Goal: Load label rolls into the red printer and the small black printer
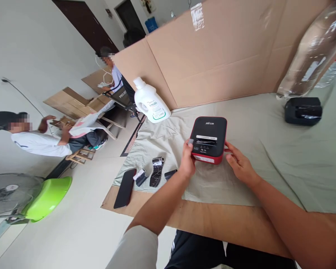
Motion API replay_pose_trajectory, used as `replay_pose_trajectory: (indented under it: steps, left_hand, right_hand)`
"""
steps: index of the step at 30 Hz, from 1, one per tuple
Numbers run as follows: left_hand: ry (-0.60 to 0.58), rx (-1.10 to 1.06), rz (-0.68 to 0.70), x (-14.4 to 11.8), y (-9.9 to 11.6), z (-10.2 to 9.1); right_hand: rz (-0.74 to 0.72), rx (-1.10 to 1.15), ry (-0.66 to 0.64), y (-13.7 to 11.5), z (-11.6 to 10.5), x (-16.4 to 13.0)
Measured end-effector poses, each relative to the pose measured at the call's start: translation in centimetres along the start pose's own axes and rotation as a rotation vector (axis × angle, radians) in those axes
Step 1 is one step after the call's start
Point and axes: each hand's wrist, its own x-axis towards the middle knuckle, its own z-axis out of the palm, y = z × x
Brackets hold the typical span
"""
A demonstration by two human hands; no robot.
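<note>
A compact label printer (209,130), black on top with red sides, is between my hands over the cloth-covered table. A pale strip shows at its slot, and a white sticker is on its front side. My left hand (188,158) grips its left edge, thumb near the top face. At the right side, the fingertips of my right hand (239,162) press against the red edge; some of them are hidden behind it. Left of my forearm lie a black roll with its end unrolled (157,172), a small black-and-white roll (140,177) and another dark roll (170,174), partly covered by my arm.
A black phone (125,188) lies at the table's left corner. Behind stand a white jug (152,101) and a tall cardboard panel (212,56). A black device (303,111) sits at right, near a plastic-wrapped item (305,59). Two people sit at far left, beyond a fan (12,192).
</note>
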Motion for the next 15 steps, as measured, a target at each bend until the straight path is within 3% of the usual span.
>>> replay_pose_trajectory:
  steps: [4, 9, 15]
  left_hand:
    - [0.166, -0.294, -0.216, 7.7, 1.8, -2.9]
    - [0.422, -0.292, -0.182, 16.5, 3.3, -7.6]
    - [0.551, -0.224, -0.202, 21.0, 3.8, -12.7]
  right_hand:
    - [0.028, -0.128, -0.138, 0.7, 0.5, -0.3]
    - [-0.012, -0.283, -0.161, 0.9, 0.6, -0.4]
    - [-0.056, -0.343, -0.191, 0.2, 0.4, -0.4]
